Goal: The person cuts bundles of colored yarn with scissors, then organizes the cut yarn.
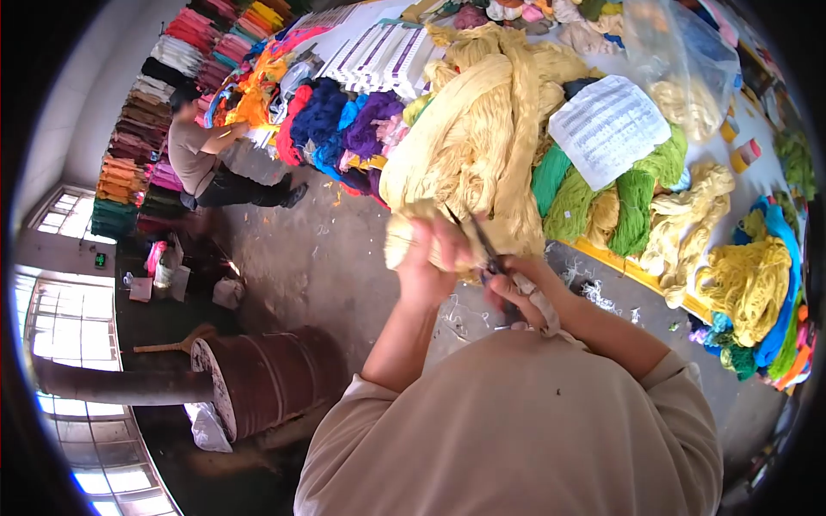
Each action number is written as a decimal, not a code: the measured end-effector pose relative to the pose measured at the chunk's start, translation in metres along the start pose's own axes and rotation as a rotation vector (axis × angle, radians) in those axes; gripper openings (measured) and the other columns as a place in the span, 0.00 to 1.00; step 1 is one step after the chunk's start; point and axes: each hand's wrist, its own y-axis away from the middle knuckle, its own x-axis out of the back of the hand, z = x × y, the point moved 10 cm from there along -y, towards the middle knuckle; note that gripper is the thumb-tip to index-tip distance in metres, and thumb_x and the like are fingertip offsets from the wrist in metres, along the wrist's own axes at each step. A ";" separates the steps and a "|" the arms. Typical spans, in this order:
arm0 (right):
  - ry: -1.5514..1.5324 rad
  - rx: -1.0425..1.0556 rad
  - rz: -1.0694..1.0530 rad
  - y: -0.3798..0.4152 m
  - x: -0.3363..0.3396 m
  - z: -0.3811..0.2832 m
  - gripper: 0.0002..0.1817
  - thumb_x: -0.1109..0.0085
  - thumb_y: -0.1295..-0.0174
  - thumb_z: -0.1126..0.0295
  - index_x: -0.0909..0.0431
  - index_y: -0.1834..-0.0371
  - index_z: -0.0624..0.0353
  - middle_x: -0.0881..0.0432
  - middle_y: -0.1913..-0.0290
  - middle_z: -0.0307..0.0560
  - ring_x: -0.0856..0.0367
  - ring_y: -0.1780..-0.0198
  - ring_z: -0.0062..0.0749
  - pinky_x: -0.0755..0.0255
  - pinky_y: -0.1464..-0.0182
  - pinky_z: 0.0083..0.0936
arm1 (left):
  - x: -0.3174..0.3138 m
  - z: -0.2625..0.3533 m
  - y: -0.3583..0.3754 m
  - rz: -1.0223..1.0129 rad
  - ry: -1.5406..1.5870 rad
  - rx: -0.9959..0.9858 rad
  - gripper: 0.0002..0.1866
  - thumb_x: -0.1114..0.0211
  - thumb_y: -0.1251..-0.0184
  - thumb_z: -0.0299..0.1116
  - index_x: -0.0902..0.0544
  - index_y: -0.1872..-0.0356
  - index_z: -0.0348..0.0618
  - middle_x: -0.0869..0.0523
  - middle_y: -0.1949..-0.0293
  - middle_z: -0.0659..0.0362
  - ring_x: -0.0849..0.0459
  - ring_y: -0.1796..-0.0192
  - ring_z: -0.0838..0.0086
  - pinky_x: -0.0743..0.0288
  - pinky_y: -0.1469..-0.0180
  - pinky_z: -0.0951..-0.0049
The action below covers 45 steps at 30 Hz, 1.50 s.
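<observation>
My left hand (428, 256) is closed on a bunch of pale yellow yarn (401, 238), held up in front of my chest. Scissors (487, 242) are gripped in my right hand (519, 288), their dark blades parted and pointing up beside the left hand. Motion blurs the fingers of both hands a little. Something whitish is wrapped about the right hand near the wrist. Just beyond my hands, a large heap of pale yellow yarn (469, 120) hangs over the table's edge.
A printed sheet (609, 129) lies on green skeins (635, 211) to the right. Blue and purple yarn (318, 112) and white stacks (379, 56) are at the left. Another person (194, 150) stands by the far shelves. A rusty drum (275, 378) lies at lower left; scraps litter the floor.
</observation>
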 end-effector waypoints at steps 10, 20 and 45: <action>0.080 -0.194 -0.009 0.005 0.003 0.016 0.27 0.50 0.27 0.44 0.21 0.67 0.59 0.23 0.78 0.35 0.25 0.75 0.18 0.32 0.73 0.20 | 0.013 -0.017 0.005 -0.043 -0.095 0.061 0.27 0.53 0.22 0.58 0.25 0.64 0.40 0.23 0.81 0.61 0.16 0.68 0.70 0.22 0.42 0.60; 0.044 -0.149 -0.040 -0.007 -0.003 0.024 0.28 0.47 0.29 0.42 0.21 0.67 0.59 0.25 0.81 0.37 0.26 0.79 0.19 0.33 0.76 0.22 | 0.020 -0.020 0.004 -0.092 -0.114 0.097 0.26 0.53 0.22 0.57 0.26 0.70 0.44 0.26 0.82 0.64 0.20 0.71 0.75 0.27 0.34 0.54; 0.592 0.428 0.059 0.033 0.033 -0.018 0.16 0.33 0.45 0.72 0.23 0.53 0.49 0.19 0.60 0.44 0.22 0.61 0.36 0.29 0.57 0.28 | 0.037 0.029 0.003 0.166 0.084 -0.100 0.19 0.47 0.24 0.55 0.24 0.61 0.49 0.31 0.28 0.46 0.38 0.23 0.54 0.49 0.22 0.50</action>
